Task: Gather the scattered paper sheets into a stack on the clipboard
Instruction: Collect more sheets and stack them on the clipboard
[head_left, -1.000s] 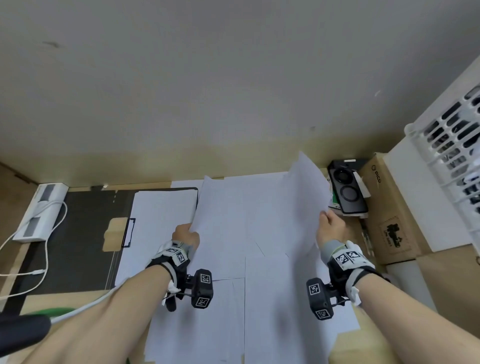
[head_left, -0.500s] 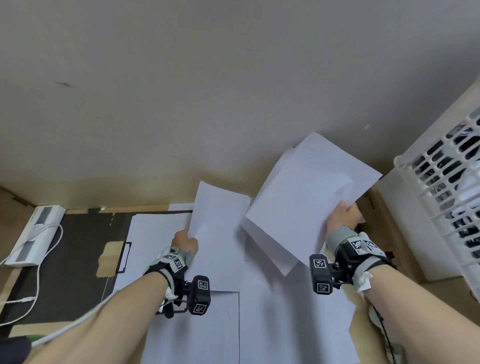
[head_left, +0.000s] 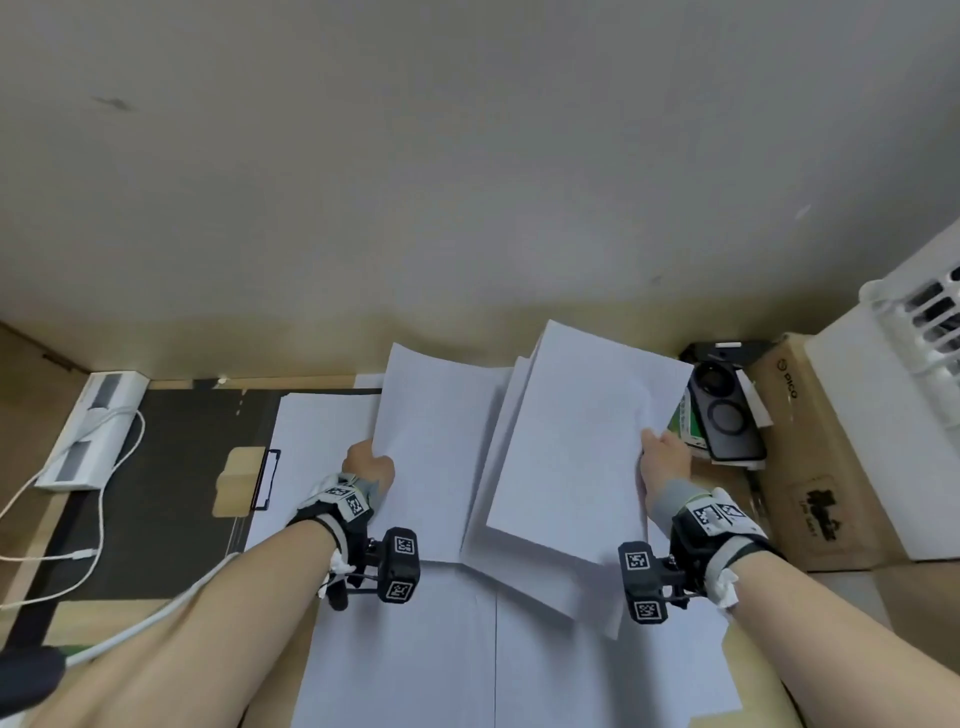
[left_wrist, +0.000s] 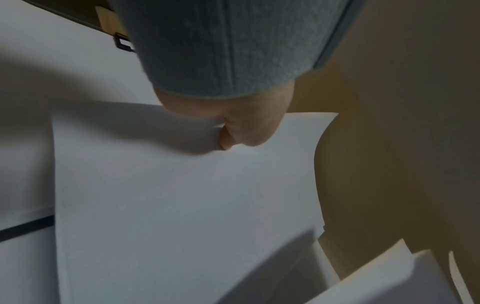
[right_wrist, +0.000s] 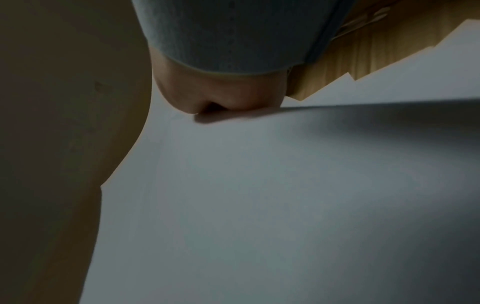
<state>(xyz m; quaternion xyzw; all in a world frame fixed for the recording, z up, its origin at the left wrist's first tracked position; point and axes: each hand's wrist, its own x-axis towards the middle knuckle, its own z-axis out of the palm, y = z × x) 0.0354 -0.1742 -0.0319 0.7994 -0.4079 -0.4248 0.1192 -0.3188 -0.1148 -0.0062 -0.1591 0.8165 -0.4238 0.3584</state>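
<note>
One sheet (head_left: 431, 441) is pinched by the left hand (head_left: 368, 464), several sheets (head_left: 587, 441) by the right hand (head_left: 664, 462); edges should be aligned over the clipboard (head_left: 260, 480).

Head view: soft, even, dimmish light, no glare; wide-angle bending at the edges, wall (head_left: 467, 156) evenly lit. Both wrist views dark and soft. Left hand (left_wrist: 233, 123) casts a shadow on the sheet (left_wrist: 182, 205) just below it; papers at far corner blurred. Right hand (right_wrist: 221, 96) dim, shadow band spreads beside it.
</note>
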